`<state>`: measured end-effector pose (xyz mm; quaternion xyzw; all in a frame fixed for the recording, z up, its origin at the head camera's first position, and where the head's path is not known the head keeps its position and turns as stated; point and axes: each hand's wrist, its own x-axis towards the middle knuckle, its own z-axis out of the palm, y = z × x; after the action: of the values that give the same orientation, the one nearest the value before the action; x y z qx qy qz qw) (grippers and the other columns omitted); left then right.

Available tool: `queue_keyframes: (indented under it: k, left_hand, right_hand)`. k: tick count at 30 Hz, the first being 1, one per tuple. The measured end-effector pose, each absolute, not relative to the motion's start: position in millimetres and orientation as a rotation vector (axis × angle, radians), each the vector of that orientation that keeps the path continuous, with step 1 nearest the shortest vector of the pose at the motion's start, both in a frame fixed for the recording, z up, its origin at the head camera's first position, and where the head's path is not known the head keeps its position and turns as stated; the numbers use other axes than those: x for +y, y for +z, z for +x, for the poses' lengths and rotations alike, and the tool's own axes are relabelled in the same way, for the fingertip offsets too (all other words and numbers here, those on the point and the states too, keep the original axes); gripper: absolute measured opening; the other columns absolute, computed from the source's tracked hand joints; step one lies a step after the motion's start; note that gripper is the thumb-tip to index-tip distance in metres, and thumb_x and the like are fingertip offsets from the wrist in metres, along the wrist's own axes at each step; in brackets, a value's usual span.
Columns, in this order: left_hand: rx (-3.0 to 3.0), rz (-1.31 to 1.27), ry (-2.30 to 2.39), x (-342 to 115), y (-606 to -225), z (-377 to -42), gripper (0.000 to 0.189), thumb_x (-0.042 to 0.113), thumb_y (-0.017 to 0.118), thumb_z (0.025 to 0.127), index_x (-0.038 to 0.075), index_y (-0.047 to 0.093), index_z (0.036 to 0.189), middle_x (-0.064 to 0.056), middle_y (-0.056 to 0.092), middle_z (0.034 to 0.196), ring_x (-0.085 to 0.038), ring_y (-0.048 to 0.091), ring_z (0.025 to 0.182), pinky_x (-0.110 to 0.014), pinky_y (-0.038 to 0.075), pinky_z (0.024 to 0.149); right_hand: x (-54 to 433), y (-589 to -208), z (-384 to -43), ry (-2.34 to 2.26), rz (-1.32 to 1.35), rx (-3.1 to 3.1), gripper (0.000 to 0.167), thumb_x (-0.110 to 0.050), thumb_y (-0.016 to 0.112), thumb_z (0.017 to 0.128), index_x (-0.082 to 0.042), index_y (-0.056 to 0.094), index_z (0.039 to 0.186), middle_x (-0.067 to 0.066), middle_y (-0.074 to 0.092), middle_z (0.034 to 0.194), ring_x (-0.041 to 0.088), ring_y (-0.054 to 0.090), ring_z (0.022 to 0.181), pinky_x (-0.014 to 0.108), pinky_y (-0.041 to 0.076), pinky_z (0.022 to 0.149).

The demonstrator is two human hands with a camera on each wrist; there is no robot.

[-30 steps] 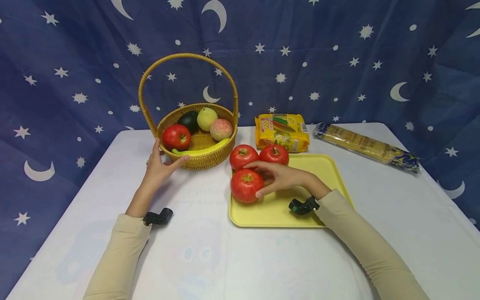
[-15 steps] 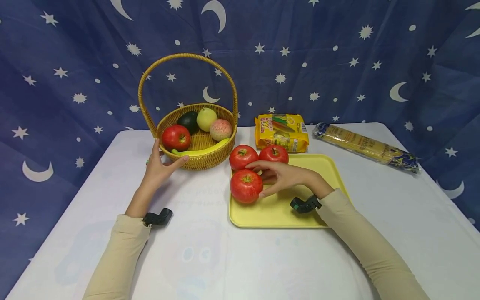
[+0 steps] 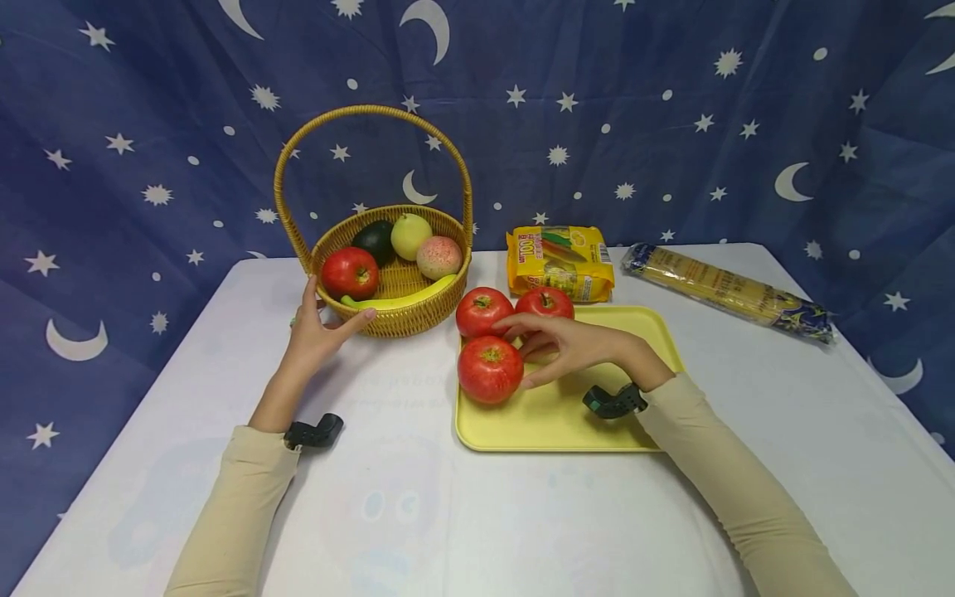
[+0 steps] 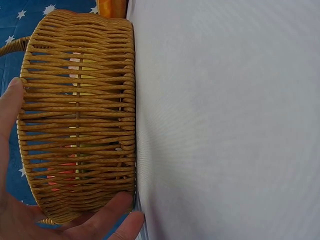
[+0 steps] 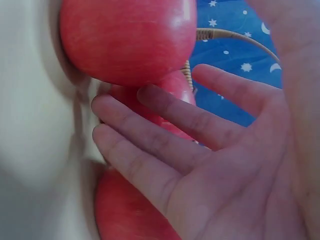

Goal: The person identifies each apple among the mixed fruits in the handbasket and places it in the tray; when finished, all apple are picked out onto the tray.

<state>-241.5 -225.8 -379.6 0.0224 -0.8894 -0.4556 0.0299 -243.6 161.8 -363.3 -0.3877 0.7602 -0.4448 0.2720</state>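
Note:
My left hand (image 3: 311,338) rests against the front left of a wicker basket (image 3: 403,325), with the thumb spread from the fingers. In the left wrist view, the thumb (image 4: 11,102) touches the basket's rim and the fingers (image 4: 107,212) lie along its lower side. A red apple (image 3: 349,274), a banana (image 3: 406,298), a dark green avocado-like fruit (image 3: 375,240), a pale round fruit (image 3: 411,237) and a peach (image 3: 439,258) lie inside. Over a yellow tray (image 3: 574,427), my right hand (image 3: 570,344) is spread beside the front red apple (image 3: 489,371), holding nothing.
Two more red apples, one at the tray's back left corner (image 3: 483,312) and one right of it (image 3: 545,302), sit behind the right hand. A yellow food packet (image 3: 561,264) and a long clear bag of noodles (image 3: 727,290) lie behind on the white table (image 3: 403,497).
My right hand has loosened from the front apple and drawn slightly right and back from it. The apple stays on the tray; the left hand and basket hold still.

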Motion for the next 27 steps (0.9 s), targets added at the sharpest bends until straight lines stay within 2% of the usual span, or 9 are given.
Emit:
queue_keyframes:
  k: [14, 22, 27]
  left_hand:
    - [-2.744, 0.062, -1.406, -225.9, -378.8, -241.0, 0.115, 0.054, 0.069, 0.085, 0.013, -0.013, 0.156, -0.027, 0.012, 0.157, -0.044, 0.022, 0.143, -0.057, 0.037, 0.108]
    - [-2.745, 0.066, -1.415, -225.9, -378.6, -240.1, 0.115, 0.052, 0.069, 0.085, 0.014, -0.014, 0.156, -0.027, 0.011, 0.158, -0.045, 0.025, 0.141, -0.056, 0.038, 0.107]
    - [-2.745, 0.076, -1.417, -225.8, -378.2, -239.6, 0.115, 0.052, 0.069, 0.085, 0.015, -0.014, 0.156, -0.026, 0.011, 0.158, -0.044, 0.025, 0.142, -0.056, 0.038, 0.107]
  right_hand:
    - [168.3, -353.7, -242.9, -1.277, -1.126, 2.03, 0.08, -0.016, 0.079, 0.083, -0.004, 0.034, 0.148, 0.015, 0.05, 0.139, 0.029, 0.047, 0.13, 0.053, 0.036, 0.11]
    - [167.7, -353.2, -243.4, -1.298, -1.249, 2.074, 0.084, -0.015, 0.08, 0.082, -0.005, 0.031, 0.15, 0.016, 0.049, 0.141, 0.034, 0.045, 0.132, 0.055, 0.037, 0.109]
    - [167.5, -354.5, -244.6, -1.297, -1.294, 2.093, 0.081, -0.014, 0.079, 0.083, -0.003, 0.032, 0.149, 0.017, 0.046, 0.145, 0.034, 0.042, 0.134, 0.053, 0.036, 0.111]
